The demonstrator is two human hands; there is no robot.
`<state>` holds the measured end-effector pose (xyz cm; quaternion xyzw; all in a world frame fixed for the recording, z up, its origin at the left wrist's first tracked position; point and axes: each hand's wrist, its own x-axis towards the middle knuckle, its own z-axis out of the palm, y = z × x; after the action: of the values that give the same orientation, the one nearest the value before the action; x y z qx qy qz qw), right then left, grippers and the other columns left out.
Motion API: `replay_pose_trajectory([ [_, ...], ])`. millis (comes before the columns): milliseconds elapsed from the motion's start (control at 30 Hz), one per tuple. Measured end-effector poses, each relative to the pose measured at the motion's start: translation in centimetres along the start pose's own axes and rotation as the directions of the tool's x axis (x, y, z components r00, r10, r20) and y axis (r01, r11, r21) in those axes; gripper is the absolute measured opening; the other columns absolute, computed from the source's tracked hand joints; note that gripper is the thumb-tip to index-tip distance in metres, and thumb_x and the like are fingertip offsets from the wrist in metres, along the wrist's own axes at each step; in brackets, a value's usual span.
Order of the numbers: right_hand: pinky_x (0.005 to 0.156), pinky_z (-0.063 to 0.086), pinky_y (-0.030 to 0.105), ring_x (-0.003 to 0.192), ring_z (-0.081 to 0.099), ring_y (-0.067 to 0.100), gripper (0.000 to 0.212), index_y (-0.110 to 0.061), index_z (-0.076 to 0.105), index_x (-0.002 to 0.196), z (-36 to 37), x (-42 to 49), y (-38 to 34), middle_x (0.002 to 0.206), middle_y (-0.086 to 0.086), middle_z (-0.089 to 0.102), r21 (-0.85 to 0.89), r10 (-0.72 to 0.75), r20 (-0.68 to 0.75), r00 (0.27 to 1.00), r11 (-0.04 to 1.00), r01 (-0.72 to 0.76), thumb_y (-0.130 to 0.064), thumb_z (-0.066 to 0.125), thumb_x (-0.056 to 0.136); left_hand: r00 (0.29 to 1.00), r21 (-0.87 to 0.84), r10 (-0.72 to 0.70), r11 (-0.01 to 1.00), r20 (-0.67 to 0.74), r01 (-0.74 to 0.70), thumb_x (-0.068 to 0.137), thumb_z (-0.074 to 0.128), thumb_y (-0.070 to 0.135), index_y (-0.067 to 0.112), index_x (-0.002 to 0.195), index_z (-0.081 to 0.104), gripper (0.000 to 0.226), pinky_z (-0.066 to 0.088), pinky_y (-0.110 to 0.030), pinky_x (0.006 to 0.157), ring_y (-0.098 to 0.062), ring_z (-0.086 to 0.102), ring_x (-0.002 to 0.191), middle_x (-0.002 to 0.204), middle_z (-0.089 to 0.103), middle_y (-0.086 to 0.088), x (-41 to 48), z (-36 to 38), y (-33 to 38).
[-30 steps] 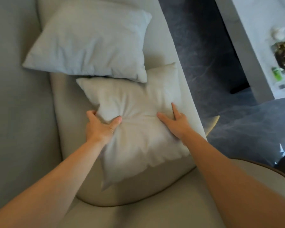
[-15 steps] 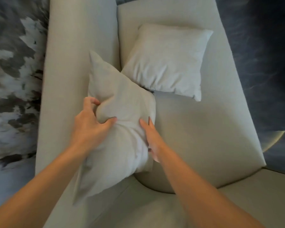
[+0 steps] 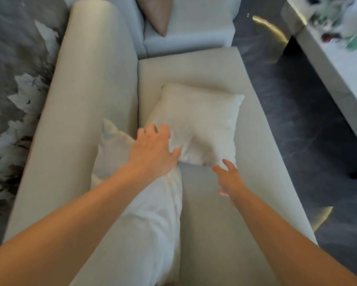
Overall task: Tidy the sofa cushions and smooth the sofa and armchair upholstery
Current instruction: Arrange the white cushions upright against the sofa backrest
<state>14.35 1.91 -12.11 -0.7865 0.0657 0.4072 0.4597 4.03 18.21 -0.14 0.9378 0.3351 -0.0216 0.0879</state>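
Lower centre of the frame: near cushion (image 3: pixel 140 213) lay lengthwise against the sofa backrest (image 3: pixel 87 124).
Left hand (image 3: pixel 153 151): open, fingers spread, resting on the far cushion (image 3: pixel 198 124).
Right hand (image 3: pixel 228 178): open, empty, just below that cushion's near right corner.
Key relation: far cushion lay ahead, mid-frame on the seat; left hand nearer.

Matt woven cloth cushions (image 3: pixel 200 122) on smooth matt upholstered sofa (image 3: pixel 212 213).
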Motion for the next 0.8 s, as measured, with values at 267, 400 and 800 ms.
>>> replay_pose_trajectory([
  [267, 0.114, 0.031, 0.046, 0.139, 0.036, 0.034, 0.073, -0.027, 0.038, 0.148, 1.7, 10.7, -3.0, 0.154, 0.014, 0.037, -0.333, -0.245, -0.037, 0.969, 0.917, 0.219, -0.057, 0.058, 0.084, 0.918, 0.048, -0.279, 0.96, 0.281, 0.277, 0.085, 0.051, 0.063, 0.01, 0.145, 0.025, 0.084, 0.033, -0.046, 0.105, -0.046, 0.035, 0.13, 0.145, 0.03, -0.026, 13.7, 9.4, -4.5],
  [400, 0.117, 0.025, 0.045, 0.145, 0.028, 0.028, 0.071, -0.037, 0.034, 0.149, 3.0, 13.3, 1.4, 0.164, 0.005, 0.016, -0.256, -0.222, -0.04, 0.974, 0.945, 0.205, -0.059, 0.055, 0.085, 0.85, -0.151, -0.287, 0.91, 0.441, 0.386, 0.056, 0.065, 0.08, 0.015, 0.151, 0.003, 0.131, 0.028, -0.046, 0.112, -0.041, 0.029, 0.137, 0.153, 0.024, -0.021, 16.1, 12.6, -8.7],
  [800, 0.106, 0.039, 0.05, 0.13, 0.046, 0.039, 0.064, -0.037, 0.044, 0.143, 1.3, 12.4, -4.9, 0.15, 0.011, 0.044, 0.004, -0.065, -0.124, 0.99, 0.998, 0.066, -0.056, 0.053, 0.082, 0.995, -0.252, -0.022, 0.968, -0.098, -0.003, 0.087, 0.056, 0.025, 0.014, 0.107, 0.061, 0.023, 0.045, -0.037, 0.079, -0.039, 0.058, 0.103, 0.114, 0.064, -0.017, 17.6, 4.5, -4.9],
])
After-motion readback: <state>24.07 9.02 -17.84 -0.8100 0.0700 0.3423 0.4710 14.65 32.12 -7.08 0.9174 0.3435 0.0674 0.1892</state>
